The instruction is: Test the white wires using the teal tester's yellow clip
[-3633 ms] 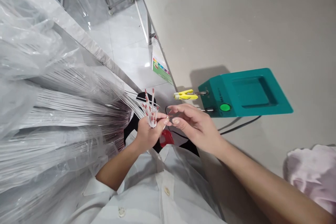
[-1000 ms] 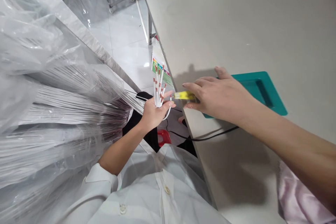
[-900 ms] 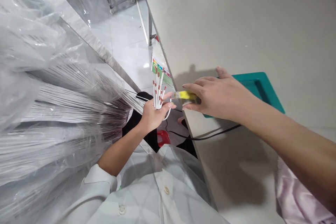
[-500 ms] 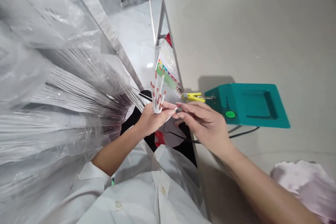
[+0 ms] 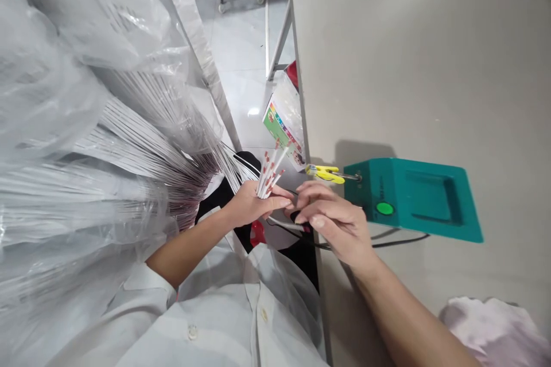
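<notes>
My left hand (image 5: 247, 203) is closed around a bundle of white wires (image 5: 267, 180), whose reddish-brown tips stick up above the fist. From there the wires run left toward the larger bunches. One loose white wire (image 5: 287, 225) bends out below the left fingertips, and its end lies under my right hand (image 5: 336, 218). The right fingers are loosely curled and apart, close to the left thumb, and nothing shows gripped in them. Just beyond the right hand, a yellow clip (image 5: 326, 173) sits on a metal rod of the teal device (image 5: 434, 198), whose round button glows green.
Large bunches of white wires (image 5: 129, 132) under clear plastic sheeting (image 5: 55, 86) fill the left side. The grey table (image 5: 408, 69) spans the right, with a pink-white cloth (image 5: 495, 327) and a black cable (image 5: 400, 242). A printed plastic bag (image 5: 286, 120) hangs by the table edge.
My right hand was over the yellow clip, then came back to the left fingertips and has drawn slightly off. The loose wire now hangs lower. The view has turned, shifting the table right.
</notes>
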The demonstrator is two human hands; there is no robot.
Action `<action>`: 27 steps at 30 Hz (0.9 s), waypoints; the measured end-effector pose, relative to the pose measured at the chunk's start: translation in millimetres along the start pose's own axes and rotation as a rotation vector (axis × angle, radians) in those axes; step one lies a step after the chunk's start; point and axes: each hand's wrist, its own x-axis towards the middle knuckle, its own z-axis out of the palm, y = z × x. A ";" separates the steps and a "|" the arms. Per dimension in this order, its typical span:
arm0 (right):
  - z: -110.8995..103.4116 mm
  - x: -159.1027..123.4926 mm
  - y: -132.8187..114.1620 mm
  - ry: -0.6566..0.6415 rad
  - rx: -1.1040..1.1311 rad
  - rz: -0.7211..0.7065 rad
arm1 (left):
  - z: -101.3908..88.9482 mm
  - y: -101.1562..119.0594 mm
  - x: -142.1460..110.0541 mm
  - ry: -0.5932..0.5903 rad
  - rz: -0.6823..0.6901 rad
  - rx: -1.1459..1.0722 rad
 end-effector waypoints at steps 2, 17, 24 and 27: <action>-1.6 0.6 -2.5 -0.044 0.034 -0.015 | -0.6 0.5 0.9 0.059 0.003 0.002; 17.3 0.9 5.6 0.351 -0.121 0.258 | 8.2 -8.2 5.1 -0.119 0.025 0.110; 21.2 -4.6 14.2 0.371 -0.173 0.217 | 5.0 -11.8 13.8 0.443 0.065 -0.258; 23.1 -3.9 13.1 0.312 -0.297 0.155 | 9.4 -6.3 10.0 0.446 0.103 -0.142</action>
